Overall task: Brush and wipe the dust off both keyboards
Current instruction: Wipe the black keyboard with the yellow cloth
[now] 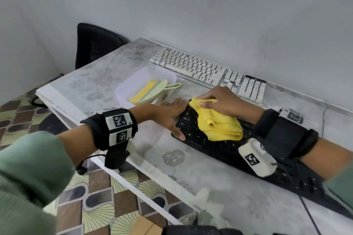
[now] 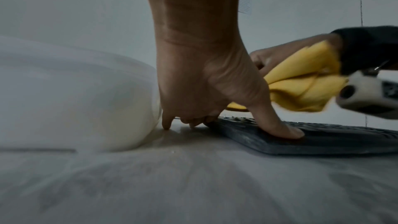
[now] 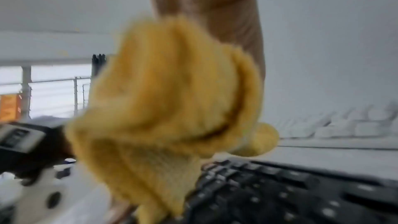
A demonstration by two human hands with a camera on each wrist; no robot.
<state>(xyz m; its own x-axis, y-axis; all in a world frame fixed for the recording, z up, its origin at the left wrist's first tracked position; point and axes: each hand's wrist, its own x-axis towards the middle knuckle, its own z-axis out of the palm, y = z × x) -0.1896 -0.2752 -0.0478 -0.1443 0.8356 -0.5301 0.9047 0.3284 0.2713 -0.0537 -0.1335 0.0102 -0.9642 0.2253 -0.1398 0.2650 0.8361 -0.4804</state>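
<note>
A black keyboard (image 1: 225, 149) lies along the near right of the table, and a white keyboard (image 1: 206, 70) lies behind it by the wall. My right hand (image 1: 223, 101) grips a yellow cloth (image 1: 219, 122) bunched on the black keyboard's left keys; the cloth (image 3: 172, 108) fills the right wrist view. My left hand (image 1: 170, 114) rests flat at the black keyboard's left end, its thumb (image 2: 277, 129) pressing on the black keyboard (image 2: 323, 139). The yellow cloth (image 2: 305, 86) shows behind it. A green brush (image 1: 150, 91) with yellow bristles lies in a clear tub.
The clear plastic tub (image 1: 124, 91) stands just left of my left hand, and its wall (image 2: 75, 94) fills the left of the left wrist view. A black chair (image 1: 95, 44) stands past the table's far left corner. The table's left edge (image 1: 63, 116) drops to a patterned floor.
</note>
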